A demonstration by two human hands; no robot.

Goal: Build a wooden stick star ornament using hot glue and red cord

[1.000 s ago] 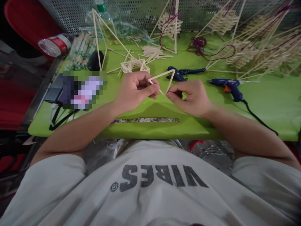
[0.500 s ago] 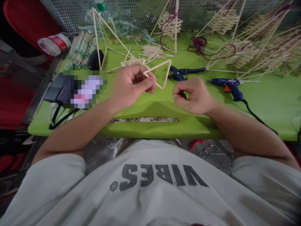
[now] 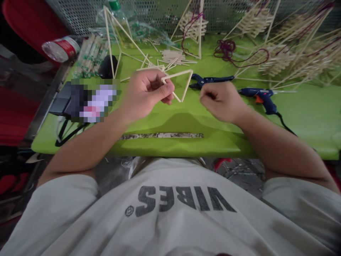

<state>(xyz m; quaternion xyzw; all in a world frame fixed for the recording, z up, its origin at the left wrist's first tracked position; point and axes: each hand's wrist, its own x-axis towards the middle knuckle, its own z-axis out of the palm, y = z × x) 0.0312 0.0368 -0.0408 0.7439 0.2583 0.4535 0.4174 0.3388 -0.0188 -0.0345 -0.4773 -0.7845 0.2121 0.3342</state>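
In the head view, the left hand (image 3: pixel 146 93) pinches with thumb and fingers 1 side of a triangle of 3 wooden sticks (image 3: pixel 187 86), which is above the green table (image 3: pixel 306 124). The right hand (image 3: pixel 222 102), at 4 o'clock from this triangle and apart from it, is curled into a loose fist; I cannot tell whether something is inside. From the right hand, the dark blue pliers (image 3: pixel 210 79) are at 11 o'clock, the blue glue gun (image 3: pixel 262 93) at 2 o'clock. From the triangle, the stick pile (image 3: pixel 173 57) lies at 12 o'clock, the patterned strip (image 3: pixel 176 135) at 6 o'clock.
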